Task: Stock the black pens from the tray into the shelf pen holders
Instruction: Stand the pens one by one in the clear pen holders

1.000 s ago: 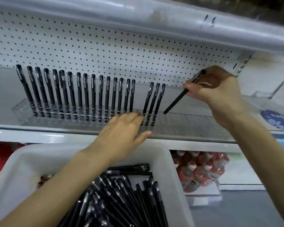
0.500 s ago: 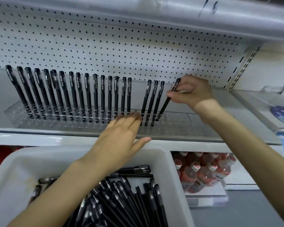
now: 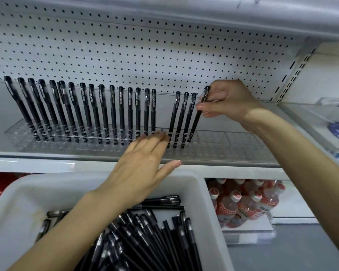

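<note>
Pen: black, capped, pinched just below the cap between thumb and fingertips of the right hand, the other fingers loosely curled behind it. It leans slightly right, its lower end down in a slot of the clear holder on the shelf, just beside three pens standing at the same lean. A gap in the slots separates these from the long row to the left. The left hand lies flat, fingers straight and together, thumb spread; its fingertips touch the holder's front at that gap and grip nothing. The white tray below holds the loose pens. Bottles sit on the lower shelf to the right. Versus 1.0 s ago: the pen was then steeply slanted and clear of the slots, and is now near upright and seated. The left hand is unmoved.
</note>
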The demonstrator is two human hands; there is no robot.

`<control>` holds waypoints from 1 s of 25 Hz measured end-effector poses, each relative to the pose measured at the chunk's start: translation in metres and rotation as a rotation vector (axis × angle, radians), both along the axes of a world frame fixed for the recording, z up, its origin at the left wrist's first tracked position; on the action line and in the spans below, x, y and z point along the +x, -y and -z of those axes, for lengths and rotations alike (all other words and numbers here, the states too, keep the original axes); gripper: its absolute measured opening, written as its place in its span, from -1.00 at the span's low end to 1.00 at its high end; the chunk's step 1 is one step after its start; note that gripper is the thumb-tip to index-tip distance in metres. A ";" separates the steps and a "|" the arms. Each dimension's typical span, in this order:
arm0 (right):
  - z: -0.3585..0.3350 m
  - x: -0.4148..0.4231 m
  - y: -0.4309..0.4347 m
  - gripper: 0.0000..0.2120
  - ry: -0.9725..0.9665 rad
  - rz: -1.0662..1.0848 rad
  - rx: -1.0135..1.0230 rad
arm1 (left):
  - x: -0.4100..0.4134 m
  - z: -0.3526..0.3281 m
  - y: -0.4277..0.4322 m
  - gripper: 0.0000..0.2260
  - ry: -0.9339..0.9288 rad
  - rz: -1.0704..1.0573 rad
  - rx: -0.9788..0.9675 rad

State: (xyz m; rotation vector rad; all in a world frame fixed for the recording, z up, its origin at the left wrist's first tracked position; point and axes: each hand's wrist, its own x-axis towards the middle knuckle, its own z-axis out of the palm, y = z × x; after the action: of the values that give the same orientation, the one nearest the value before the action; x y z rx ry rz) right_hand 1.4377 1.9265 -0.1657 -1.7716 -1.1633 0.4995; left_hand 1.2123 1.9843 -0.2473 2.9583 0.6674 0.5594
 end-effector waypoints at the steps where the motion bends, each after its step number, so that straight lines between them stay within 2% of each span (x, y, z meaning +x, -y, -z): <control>1: -0.001 -0.001 0.000 -0.83 0.002 -0.019 -0.017 | 0.000 0.000 0.001 -0.34 -0.004 -0.003 0.001; 6: -0.004 0.000 -0.003 -0.77 0.042 -0.042 -0.045 | 0.001 0.000 0.001 -0.31 0.002 -0.002 -0.029; 10: 0.002 0.003 -0.003 -0.81 0.072 -0.071 -0.109 | 0.001 -0.002 0.001 -0.25 -0.010 -0.007 -0.042; 13: 0.007 0.005 -0.005 -0.71 0.102 -0.073 -0.149 | 0.001 -0.002 0.001 -0.23 -0.028 -0.009 -0.027; 17: 0.006 0.004 -0.003 -0.74 0.102 -0.055 -0.166 | 0.001 -0.003 0.001 -0.24 -0.034 -0.007 -0.023; 20: 0.005 0.003 0.009 -0.69 0.152 -0.004 -0.198 | 0.001 -0.009 0.000 -0.27 -0.080 0.010 -0.135; 22: 0.003 -0.004 0.023 -0.66 0.137 0.083 -0.137 | 0.000 -0.016 -0.003 -0.30 -0.043 0.025 -0.258; 25: 0.001 -0.039 0.051 -0.72 -0.049 0.154 0.115 | -0.016 -0.023 -0.007 -0.41 0.176 0.045 -0.324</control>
State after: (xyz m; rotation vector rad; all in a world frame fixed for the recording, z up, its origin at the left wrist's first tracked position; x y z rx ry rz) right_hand 1.3992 1.8753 -0.1664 -1.7244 -0.9925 0.3750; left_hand 1.1959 1.9915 -0.2245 2.5830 0.6072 0.6314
